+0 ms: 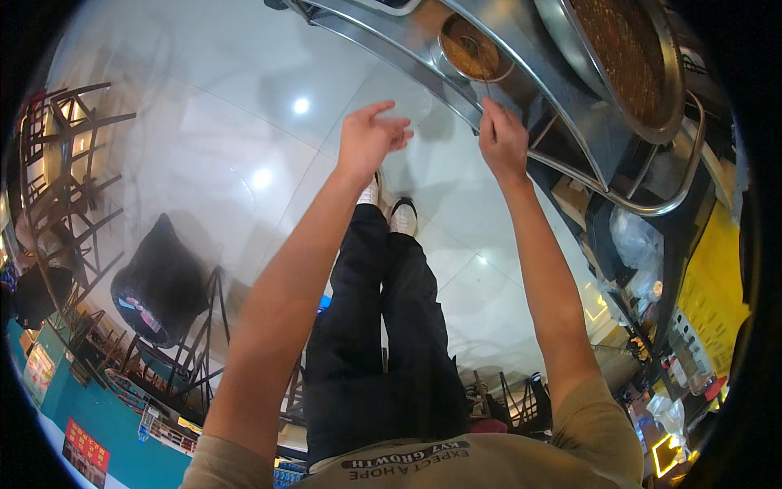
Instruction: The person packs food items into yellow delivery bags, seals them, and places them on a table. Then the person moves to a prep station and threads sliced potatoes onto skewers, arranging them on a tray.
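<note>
My right hand (503,136) grips the thin metal handle of a utensil (484,76), its lower end in a round metal pot (441,54) of reddish-brown sauce or broth. The pot sits on the lower shelf of a stainless steel cart (526,101). On the cart's upper level, a wide metal basin (602,76) contains dark reddish-brown food with small bits in it. My left hand (374,136) is raised over the floor to the left of the cart, fingers spread and slightly blurred, holding nothing.
Pale glossy tiles (244,153) cover the floor under my shoes. Stacked dark chairs (67,159) and a black bag-like bundle (162,281) are at left. At right are a clear plastic bag (632,238), a yellow panel (712,287) and the cart's curved rail (678,205).
</note>
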Motion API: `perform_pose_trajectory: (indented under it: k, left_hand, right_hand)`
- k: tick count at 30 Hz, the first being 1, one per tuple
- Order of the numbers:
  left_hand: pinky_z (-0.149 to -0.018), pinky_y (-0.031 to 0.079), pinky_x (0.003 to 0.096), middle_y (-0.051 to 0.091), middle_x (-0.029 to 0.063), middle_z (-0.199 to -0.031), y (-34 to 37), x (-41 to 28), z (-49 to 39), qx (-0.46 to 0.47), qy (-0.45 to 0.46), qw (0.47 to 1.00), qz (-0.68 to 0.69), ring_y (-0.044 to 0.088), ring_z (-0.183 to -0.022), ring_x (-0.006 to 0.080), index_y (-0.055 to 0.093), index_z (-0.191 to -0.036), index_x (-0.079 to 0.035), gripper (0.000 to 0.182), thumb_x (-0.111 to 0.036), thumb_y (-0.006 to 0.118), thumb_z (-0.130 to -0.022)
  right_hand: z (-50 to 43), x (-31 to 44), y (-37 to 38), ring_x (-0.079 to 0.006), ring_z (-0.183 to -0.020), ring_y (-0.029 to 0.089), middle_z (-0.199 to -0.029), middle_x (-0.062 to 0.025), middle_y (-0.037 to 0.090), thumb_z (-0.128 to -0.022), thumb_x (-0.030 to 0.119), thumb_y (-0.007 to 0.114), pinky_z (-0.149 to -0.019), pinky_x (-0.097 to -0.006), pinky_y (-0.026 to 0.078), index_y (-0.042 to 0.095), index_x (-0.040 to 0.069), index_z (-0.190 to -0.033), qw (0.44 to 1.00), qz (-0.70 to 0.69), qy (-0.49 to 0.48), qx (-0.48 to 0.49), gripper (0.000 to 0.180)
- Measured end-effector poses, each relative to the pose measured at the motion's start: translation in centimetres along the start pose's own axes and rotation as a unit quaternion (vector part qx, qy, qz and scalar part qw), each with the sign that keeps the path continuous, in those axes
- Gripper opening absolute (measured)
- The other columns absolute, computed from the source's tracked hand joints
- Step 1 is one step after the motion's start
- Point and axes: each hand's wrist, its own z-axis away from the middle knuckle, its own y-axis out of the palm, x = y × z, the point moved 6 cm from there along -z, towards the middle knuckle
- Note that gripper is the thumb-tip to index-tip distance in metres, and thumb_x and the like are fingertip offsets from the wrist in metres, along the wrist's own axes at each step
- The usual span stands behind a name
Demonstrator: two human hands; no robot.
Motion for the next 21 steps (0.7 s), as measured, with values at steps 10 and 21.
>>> perform_pose_trajectory:
  k: [10,21]
  left_hand:
    - [-0.082,0.061,0.0349,0.069,0.0239,-0.107,7.0,-2.3,-7.8,0.045,0.071,0.996,-0.042,0.072,-0.091,0.029,0.039,-0.14,0.017,0.062,-0.001,0.066,-0.087]
    - [-0.08,0.062,0.0358,0.069,0.0242,-0.103,8.4,-1.3,-10.2,0.022,0.056,0.997,-0.052,0.072,-0.091,0.0291,0.041,-0.136,0.017,0.056,0.001,0.064,-0.088]
  right_hand:
    - [-0.1,-2.0,-3.1,-0.0267,-0.087,0.072,-0.098,-0.0205,0.072,-0.098,0.005,0.053,-0.084,-0.0357,0.059,0.067,-0.008,-0.113,0.827,-0.405,0.36,-0.148,0.025]
    - [2.0,3.1,-5.7,-0.0244,-0.089,0.071,-0.101,-0.0175,0.073,-0.1,0.006,0.053,-0.083,-0.0352,0.057,0.067,-0.007,-0.114,0.927,-0.291,0.207,-0.112,0.024]
